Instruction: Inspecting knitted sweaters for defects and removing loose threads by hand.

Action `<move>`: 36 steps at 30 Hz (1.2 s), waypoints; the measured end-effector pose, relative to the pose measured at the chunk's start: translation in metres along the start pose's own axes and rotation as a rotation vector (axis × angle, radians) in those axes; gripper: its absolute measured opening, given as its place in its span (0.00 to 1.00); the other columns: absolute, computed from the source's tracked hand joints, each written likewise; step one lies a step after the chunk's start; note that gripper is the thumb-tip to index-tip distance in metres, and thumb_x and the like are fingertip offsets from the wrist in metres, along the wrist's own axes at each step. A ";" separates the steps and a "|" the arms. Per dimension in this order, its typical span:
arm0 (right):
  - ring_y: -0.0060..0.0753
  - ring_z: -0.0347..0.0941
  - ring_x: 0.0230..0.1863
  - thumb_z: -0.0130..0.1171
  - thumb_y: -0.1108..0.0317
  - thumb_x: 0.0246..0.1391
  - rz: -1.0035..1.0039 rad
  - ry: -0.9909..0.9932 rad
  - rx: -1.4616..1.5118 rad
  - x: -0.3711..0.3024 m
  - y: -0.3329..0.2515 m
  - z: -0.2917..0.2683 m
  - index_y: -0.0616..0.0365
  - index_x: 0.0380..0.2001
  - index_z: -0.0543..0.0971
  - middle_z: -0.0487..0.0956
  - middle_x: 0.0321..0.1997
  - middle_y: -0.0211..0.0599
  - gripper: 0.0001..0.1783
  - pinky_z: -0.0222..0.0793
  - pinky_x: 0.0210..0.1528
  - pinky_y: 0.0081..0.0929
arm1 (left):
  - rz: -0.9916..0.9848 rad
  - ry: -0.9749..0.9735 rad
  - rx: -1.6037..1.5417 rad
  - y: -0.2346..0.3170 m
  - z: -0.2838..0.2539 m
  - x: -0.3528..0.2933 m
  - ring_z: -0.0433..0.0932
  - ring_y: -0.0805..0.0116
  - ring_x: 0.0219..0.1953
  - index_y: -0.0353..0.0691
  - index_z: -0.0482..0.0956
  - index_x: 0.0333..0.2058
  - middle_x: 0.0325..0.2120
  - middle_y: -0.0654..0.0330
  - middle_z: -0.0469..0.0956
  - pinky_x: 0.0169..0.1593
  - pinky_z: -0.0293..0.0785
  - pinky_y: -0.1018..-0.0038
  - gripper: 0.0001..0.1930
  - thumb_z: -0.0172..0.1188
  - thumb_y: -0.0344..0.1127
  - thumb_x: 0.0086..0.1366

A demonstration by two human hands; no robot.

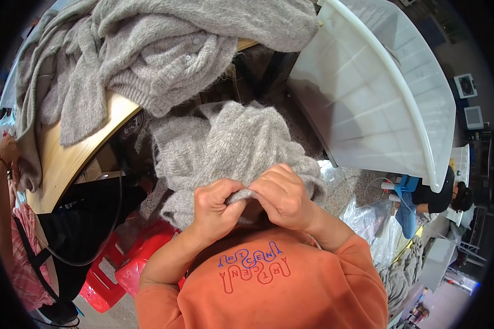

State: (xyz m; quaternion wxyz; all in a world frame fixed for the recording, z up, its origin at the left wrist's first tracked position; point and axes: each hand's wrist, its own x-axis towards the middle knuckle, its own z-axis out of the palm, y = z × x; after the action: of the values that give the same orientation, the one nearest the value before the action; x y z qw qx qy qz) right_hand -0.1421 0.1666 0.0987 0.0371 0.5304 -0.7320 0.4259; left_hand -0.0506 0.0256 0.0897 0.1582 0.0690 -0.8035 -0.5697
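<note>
A grey knitted garment (230, 137) hangs in front of me, bunched in loose folds. My left hand (217, 205) pinches a folded edge of it between thumb and fingers. Close beside it, my right hand (280, 196) grips the same edge, so a short stretch of knit runs between the two. Both hands are held near my chest, over my orange top. What the fingertips press on inside the fold is hidden. Most of the garment droops beyond the hands, away from me.
More grey knitwear (164, 60) is heaped on a wooden table (82, 148) at the far left. A large white plastic bin (362, 93) stands at the right. Red plastic stools (121, 268) are at lower left. Another person's arm (0, 170) is at the left edge; a seated person (433, 194) is at right.
</note>
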 end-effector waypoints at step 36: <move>0.41 0.70 0.24 0.55 0.82 0.40 0.139 0.316 -0.193 -0.068 0.018 -0.033 0.63 0.31 0.72 0.73 0.26 0.43 0.11 0.65 0.24 0.27 | -0.204 0.160 -0.489 0.001 -0.033 0.009 0.65 0.80 0.26 0.31 0.74 0.23 0.25 0.62 0.72 0.31 0.60 0.83 0.02 0.55 0.19 0.49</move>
State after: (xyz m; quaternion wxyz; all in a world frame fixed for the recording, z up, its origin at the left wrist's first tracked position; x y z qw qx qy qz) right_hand -0.1407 0.2406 0.0747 0.1726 0.3994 -0.7893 0.4333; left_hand -0.0478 -0.0065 0.1026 0.1751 0.1541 -0.6159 -0.7525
